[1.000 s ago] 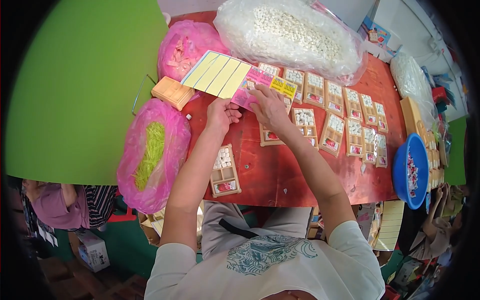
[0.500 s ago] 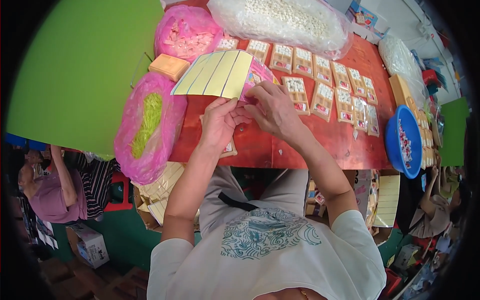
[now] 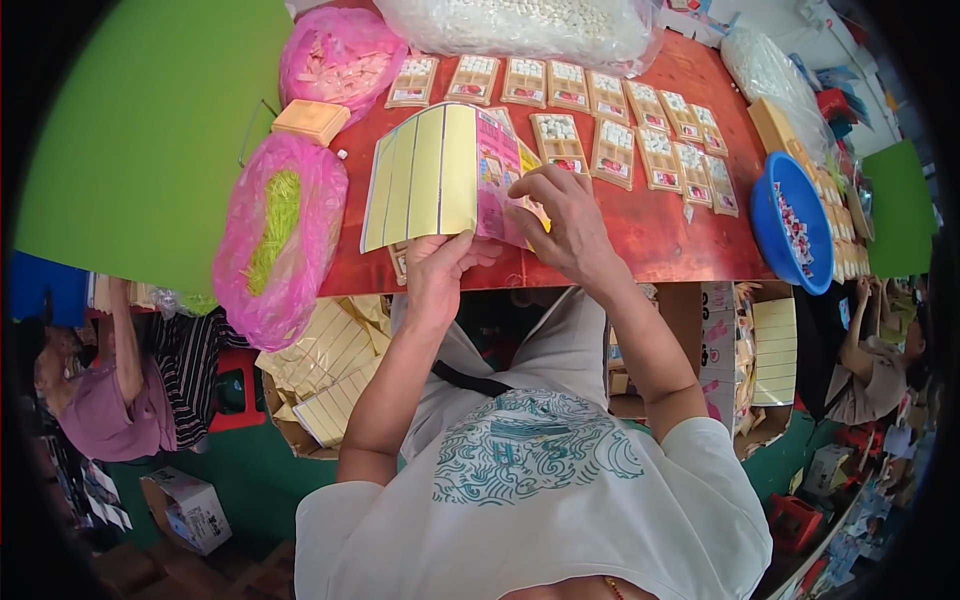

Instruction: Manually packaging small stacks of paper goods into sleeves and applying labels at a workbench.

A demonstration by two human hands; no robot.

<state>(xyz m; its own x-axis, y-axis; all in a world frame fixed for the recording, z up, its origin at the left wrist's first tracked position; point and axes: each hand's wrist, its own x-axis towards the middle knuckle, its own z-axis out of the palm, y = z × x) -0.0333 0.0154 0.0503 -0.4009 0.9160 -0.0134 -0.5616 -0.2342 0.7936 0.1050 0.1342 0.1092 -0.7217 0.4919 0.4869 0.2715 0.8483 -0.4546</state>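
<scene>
My left hand point(image 3: 437, 275) pinches the lower edge of a printed sheet point(image 3: 415, 180) between thumb and fingers. The sheet is held up over the red table; its left part is pale yellow with dark stripes, and its right part is pink with small pictures. My right hand point(image 3: 572, 222) is at the sheet's right side, thumb and forefinger apart, the fingertips over the pink part. Whether they touch it I cannot tell. Behind the left hand, a tan tray point(image 3: 399, 264) is mostly hidden.
Tan compartment trays point(image 3: 612, 152) with white pieces stand in rows on the red table point(image 3: 640, 250). Pink bags point(image 3: 325, 215) lie left, a large clear bag point(image 3: 520, 25) behind. A blue basin point(image 3: 768, 235) is at the right edge. Two people sit at either side.
The sheet has turned more upright and come lower, showing more of its pink part. My right fingers have parted from their closed hold near its edge. The view has shifted.
</scene>
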